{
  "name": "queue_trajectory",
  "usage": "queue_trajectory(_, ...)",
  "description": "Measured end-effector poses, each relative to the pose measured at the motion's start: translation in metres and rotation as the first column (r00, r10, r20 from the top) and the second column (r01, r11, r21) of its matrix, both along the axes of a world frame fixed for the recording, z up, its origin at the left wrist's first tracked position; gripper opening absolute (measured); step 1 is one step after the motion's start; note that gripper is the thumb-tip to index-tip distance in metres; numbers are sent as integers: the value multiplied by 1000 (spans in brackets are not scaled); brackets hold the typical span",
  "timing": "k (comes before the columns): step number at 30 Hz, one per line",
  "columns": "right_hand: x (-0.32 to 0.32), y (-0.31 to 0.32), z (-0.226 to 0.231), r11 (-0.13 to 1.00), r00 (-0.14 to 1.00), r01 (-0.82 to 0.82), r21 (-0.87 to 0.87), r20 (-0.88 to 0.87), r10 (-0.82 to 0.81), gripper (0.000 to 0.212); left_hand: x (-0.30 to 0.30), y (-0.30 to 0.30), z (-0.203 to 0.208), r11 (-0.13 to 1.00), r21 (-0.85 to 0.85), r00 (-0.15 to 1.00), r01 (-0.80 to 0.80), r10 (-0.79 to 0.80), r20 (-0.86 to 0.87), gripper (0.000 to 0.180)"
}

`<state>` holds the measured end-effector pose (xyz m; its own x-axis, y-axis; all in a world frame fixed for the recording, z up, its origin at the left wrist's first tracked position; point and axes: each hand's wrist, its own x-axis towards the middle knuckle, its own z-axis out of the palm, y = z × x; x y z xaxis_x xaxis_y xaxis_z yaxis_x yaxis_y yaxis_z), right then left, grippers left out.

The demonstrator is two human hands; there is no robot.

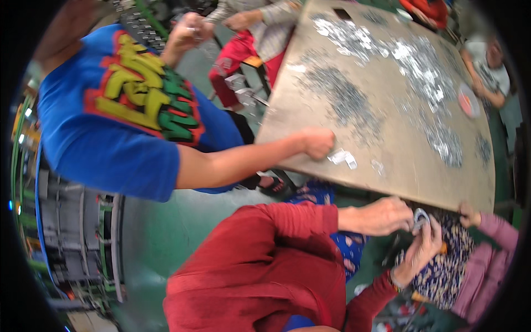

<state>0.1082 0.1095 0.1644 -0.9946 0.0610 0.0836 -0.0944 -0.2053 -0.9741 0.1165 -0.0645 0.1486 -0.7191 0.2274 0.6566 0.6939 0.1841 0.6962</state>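
My left hand (pixel 383 216), in a red sleeve, comes in from the left with its fingers pinched together; blur hides what is in them. My right hand (pixel 423 252) is just below and to the right, palm up, its fingers curled around a shiny silvery ring-shaped piece (pixel 421 218). The left fingertips are close beside this piece; whether they touch it I cannot tell. Both hands are near the close edge of the tan table (pixel 398 177). My patterned blue trousers (pixel 351 254) show below the forearms.
Heaps of small metal pieces (pixel 343 97) spread across the table, with a pink-and-white dish (pixel 468 102) at the right. A blue-shirted person (pixel 133 105) at my left has a closed hand on the table. A pink-sleeved person (pixel 495 238) is at my right; others are around the far side.
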Motion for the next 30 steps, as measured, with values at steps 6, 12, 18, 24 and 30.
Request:
queue_trajectory(6,12,-6,-2,958,970,235,165,-107,-220,12,-1,8,-23,995,-67,992,75,-68,105,14)
queue_trajectory(12,22,-22,7,960,975,171,220,-181,-132,16,-5,-32,-24,999,7,973,-36,33,228,45)
queue_trajectory(18,20,-30,-3,983,974,92,161,-222,-55,17,-95,-133,-78,734,-424,742,-530,644,187,12)
queue_trajectory(24,23,-30,-3,986,990,81,149,-123,-63,16,-132,-189,-74,549,-630,597,-549,785,164,9)
queue_trajectory(30,33,-22,-7,983,990,62,175,-132,-39,17,-126,-179,-85,457,-781,782,-426,620,-63,10)
